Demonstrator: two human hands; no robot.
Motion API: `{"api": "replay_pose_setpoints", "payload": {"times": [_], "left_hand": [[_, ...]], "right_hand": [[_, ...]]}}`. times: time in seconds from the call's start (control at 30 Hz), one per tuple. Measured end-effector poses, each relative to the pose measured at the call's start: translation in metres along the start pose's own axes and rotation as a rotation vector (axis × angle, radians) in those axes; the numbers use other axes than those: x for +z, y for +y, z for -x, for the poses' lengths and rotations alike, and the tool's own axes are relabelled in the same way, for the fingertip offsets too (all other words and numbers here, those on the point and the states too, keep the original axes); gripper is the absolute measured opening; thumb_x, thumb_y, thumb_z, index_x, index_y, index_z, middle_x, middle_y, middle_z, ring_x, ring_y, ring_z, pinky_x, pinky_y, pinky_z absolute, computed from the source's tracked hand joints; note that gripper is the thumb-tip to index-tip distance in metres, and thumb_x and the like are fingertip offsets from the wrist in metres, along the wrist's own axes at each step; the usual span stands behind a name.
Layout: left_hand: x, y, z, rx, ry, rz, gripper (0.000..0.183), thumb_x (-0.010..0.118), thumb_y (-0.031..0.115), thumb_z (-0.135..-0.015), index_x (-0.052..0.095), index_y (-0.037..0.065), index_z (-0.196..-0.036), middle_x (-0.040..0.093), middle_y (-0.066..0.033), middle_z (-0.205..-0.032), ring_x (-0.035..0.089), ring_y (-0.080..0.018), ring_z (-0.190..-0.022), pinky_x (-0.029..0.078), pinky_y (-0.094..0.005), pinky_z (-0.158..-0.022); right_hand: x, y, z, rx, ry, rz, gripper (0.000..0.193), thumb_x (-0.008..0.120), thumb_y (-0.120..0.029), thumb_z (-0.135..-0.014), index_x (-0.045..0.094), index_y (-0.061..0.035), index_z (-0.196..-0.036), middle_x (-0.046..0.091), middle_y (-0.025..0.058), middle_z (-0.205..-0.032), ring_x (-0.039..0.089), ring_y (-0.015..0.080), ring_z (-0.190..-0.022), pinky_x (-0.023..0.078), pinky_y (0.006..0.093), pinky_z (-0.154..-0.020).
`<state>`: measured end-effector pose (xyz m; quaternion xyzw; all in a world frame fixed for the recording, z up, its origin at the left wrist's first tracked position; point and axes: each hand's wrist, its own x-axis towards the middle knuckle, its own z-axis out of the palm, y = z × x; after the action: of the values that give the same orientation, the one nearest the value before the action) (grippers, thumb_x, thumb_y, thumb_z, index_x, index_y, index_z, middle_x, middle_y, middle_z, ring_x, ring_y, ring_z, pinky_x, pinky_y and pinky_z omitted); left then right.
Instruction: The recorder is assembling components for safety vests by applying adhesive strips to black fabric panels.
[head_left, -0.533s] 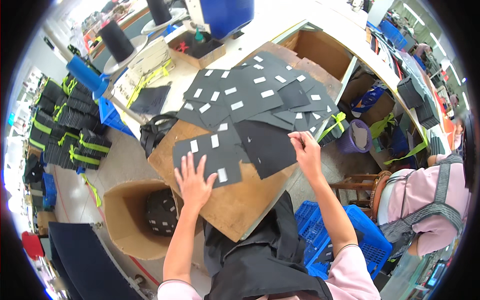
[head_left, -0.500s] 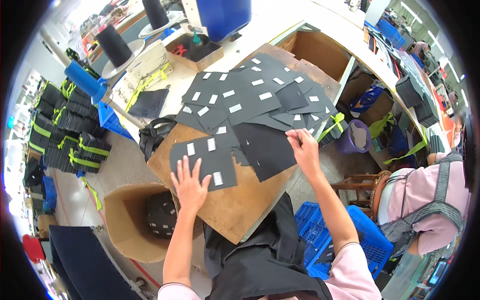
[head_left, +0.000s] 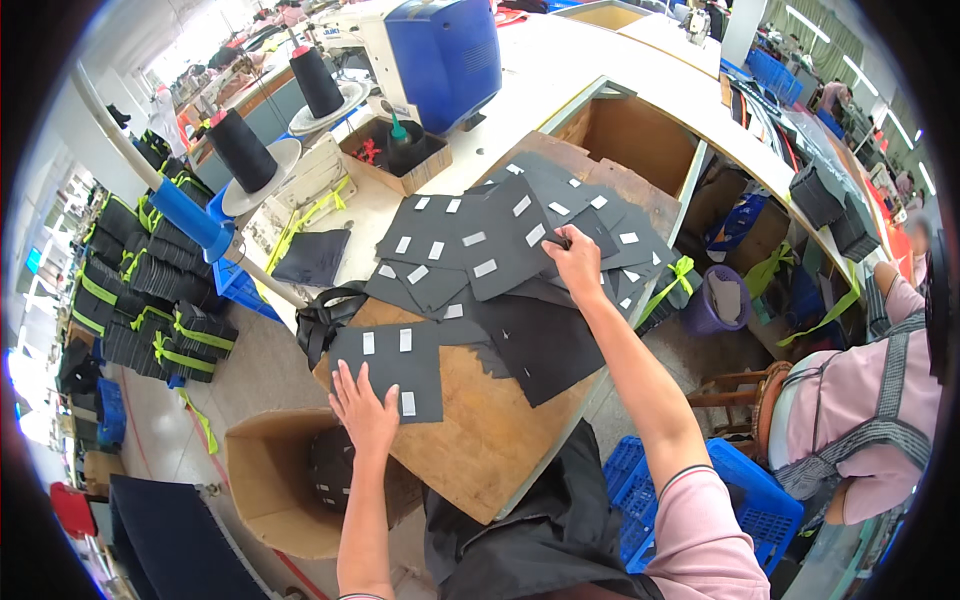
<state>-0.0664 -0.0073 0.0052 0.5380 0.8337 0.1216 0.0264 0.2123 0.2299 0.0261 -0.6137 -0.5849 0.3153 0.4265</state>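
A heap of dark grey fabric panels [head_left: 425,250], most bearing small white patches, covers the far part of a worn brown board. My right hand [head_left: 577,265] is closed in a pinch at the right edge of the top panel [head_left: 505,240], which looks slightly raised. Some dark thing shows at those fingertips, too small to name. Nearer to me, a plain black piece [head_left: 545,350] with two small white marks lies partly under the heap. My left hand [head_left: 365,410], fingers spread, rests at the left edge of a separate panel [head_left: 425,375] with three white patches visible.
The brown board [head_left: 470,455] juts toward me beside a white sewing table. Beyond stand a blue-and-white sewing machine [head_left: 440,60], thread cones [head_left: 243,150] and a small box [head_left: 425,165]. Below are a carton [head_left: 260,490] and blue crates [head_left: 735,500]. A co-worker [head_left: 850,410] sits at right.
My right hand has moved from the black piece up to the top panel's edge and shifted that panel slightly. My left hand and its panel have slid left. The view has tilted upward.
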Motion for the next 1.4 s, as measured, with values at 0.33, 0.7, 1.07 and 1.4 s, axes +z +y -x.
{"api": "replay_pose_setpoints", "payload": {"times": [0.33, 0.7, 1.07, 1.4], "left_hand": [[-0.053, 0.113, -0.006, 0.358, -0.066, 1.105, 0.111, 0.080, 0.037, -0.065, 0.010, 0.000, -0.142, 0.022, -0.0225, -0.144, 0.022, -0.0323, -0.135, 0.021, -0.0411, -0.108], [0.046, 0.096, 0.042, 0.366, -0.056, 0.221, 0.087, 0.075, 0.043, -0.064, 0.038, 0.009, -0.135, 0.028, -0.0134, -0.142, 0.022, -0.0300, -0.134, 0.013, -0.0534, -0.107], [0.017, 0.078, 0.036, 0.217, -0.306, 1.094, 0.091, 0.068, -0.009, -0.065, 0.021, 0.006, -0.142, 0.027, -0.0173, -0.144, 0.032, -0.0239, -0.130, 0.029, -0.0362, -0.105], [-0.027, 0.095, 0.088, -0.129, -0.854, 1.422, 0.026, 0.070, 0.009, -0.074, 0.062, -0.001, -0.097, 0.061, -0.0045, -0.086, 0.058, -0.0137, -0.080, 0.047, -0.0297, -0.078]], "right_hand": [[-0.102, -0.053, 0.135, 0.121, -0.732, -0.675, 0.011, 0.065, -0.005, -0.079, 0.066, -0.0012, -0.090, 0.054, -0.0048, -0.065, 0.048, 0.0014, -0.055, 0.035, 0.0204, -0.046], [-0.020, 0.053, 0.156, 0.153, -0.446, -0.469, 0.020, 0.064, -0.021, -0.083, 0.061, -0.0009, -0.082, 0.059, -0.0001, -0.076, 0.051, 0.0080, -0.073, 0.043, 0.0278, -0.067], [-0.067, -0.015, 0.240, -0.301, -0.613, -0.567, 0.008, 0.064, 0.000, -0.077, 0.057, 0.0014, -0.079, 0.064, 0.0112, -0.106, 0.061, 0.0222, -0.096, 0.048, 0.0310, -0.079], [-0.109, 0.016, 0.247, 0.006, -0.471, -0.652, 0.007, 0.058, -0.007, -0.085, 0.056, 0.0006, -0.083, 0.065, 0.0102, -0.098, 0.058, 0.0162, -0.090, 0.045, 0.0279, -0.077]]}}
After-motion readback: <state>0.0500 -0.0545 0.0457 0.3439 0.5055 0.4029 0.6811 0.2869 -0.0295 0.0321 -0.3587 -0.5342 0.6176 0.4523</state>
